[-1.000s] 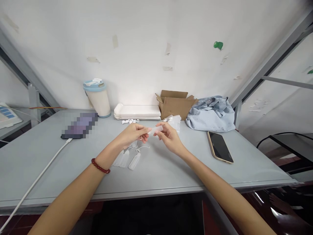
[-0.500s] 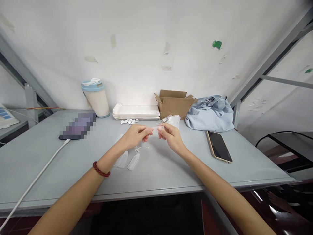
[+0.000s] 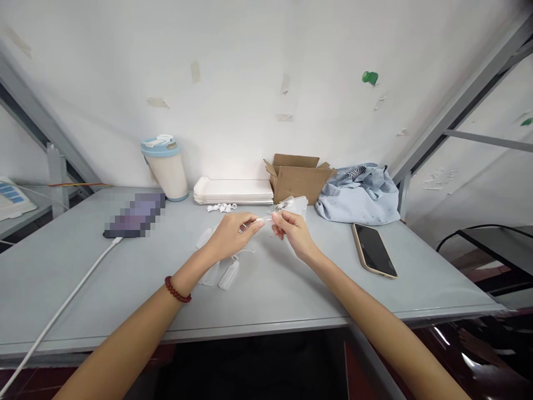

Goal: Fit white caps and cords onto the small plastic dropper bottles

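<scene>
Above the middle of the table, my left hand (image 3: 234, 236) is closed in a pinch on a small translucent plastic piece (image 3: 262, 219), mostly hidden by the fingers. My right hand (image 3: 295, 233) faces it, thumb and forefinger pinching the piece's thin right end. Below my left hand lie small translucent squeeze bottles (image 3: 229, 275), one with a thin white tube at its neck. Several small white caps (image 3: 222, 208) are clustered behind my left hand. A clear plastic bag (image 3: 297, 205) with small pieces in it rests just behind my right hand.
A stack of white trays (image 3: 235, 191), an open cardboard box (image 3: 300, 183) and a bundled blue cloth (image 3: 358, 200) line the wall. A tumbler (image 3: 169, 172) and a phone on a white cable (image 3: 79, 289) are at left. Another phone (image 3: 375, 251) lies at right.
My left hand has turned over slightly, back of hand more upward. The fingertips of both hands have shifted on the plastic piece, and its thin end shows more. The view has moved slightly.
</scene>
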`<state>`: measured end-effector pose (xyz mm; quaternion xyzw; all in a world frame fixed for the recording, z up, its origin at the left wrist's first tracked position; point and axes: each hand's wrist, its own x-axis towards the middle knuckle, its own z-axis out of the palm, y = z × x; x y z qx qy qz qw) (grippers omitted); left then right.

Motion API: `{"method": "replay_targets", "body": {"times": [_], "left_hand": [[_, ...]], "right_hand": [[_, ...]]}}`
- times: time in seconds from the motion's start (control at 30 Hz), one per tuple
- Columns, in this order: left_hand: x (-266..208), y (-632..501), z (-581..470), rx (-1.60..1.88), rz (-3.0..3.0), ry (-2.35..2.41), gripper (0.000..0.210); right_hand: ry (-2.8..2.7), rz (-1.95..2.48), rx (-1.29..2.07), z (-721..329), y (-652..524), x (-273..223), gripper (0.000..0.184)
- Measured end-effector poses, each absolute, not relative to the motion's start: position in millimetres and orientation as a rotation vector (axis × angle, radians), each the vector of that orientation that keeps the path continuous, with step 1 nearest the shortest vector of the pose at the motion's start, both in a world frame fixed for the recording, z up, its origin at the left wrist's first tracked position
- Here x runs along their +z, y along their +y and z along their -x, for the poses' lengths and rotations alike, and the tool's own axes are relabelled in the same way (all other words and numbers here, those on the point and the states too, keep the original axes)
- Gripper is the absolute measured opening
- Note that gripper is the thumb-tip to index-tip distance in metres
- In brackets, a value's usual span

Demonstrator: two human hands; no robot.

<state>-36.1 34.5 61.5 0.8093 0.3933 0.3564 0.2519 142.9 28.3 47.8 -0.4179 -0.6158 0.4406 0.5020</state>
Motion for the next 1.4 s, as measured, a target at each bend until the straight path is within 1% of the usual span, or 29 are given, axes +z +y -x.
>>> {"method": "replay_targets", "body": {"times": [0.07,0.17,0.27,0.33,0.5,0.6,0.8,0.9,1.0,1.07,1.1,1.23,1.27,1.33,1.4], "left_hand": [[63,34,37,0.939,-2.095,1.060,0.037],[63,37,39,0.930,-1.856,1.010,0.043],[61,40,41,0.907,-1.703,0.969,0.043],[61,41,42,0.878,-1.682,0.963,0.041],[65,38,41,0.877,-1.841,0.958,0.042],[66,36,40,0.885,-1.986,1.022,0.038],[60,35,38,0.913,-2.197,1.021,0.028],[57,35,36,0.946,-2.334,1.035,0.026],[59,37,37,0.943,-2.359,1.067,0.025],[63,39,42,0.878,-2.318,1.109,0.023],[66,40,46,0.811,-2.297,1.141,0.021],[77,41,65,0.414,-2.225,1.273,0.020],[80,39,69,0.330,-2.208,1.283,0.021],[83,35,73,0.192,-2.204,1.280,0.024],[84,29,75,0.091,-2.255,1.290,0.029]], "right_hand": [[-1.540,1.007,0.997,-143,28,47,0.036],[-1.694,1.008,0.745,-143,25,46,0.031],[-1.833,0.985,0.484,-142,22,44,0.029],[-1.860,0.994,0.447,-141,20,45,0.030],[-1.767,1.065,0.665,-141,19,48,0.036],[-1.675,1.069,0.831,-141,23,47,0.042],[-1.398,1.079,1.291,-141,27,49,0.053],[-1.301,1.107,1.463,-142,25,53,0.054],[-1.270,1.142,1.535,-144,26,55,0.051],[-1.307,1.181,1.422,-148,28,57,0.048],[-1.355,1.209,1.292,-151,30,58,0.046],[-1.712,1.450,0.494,-168,40,61,0.038],[-1.806,1.523,0.345,-172,42,62,0.035],[-1.905,1.607,0.216,-179,47,61,0.030],[-1.940,1.648,0.192,-182,50,59,0.025]]}}
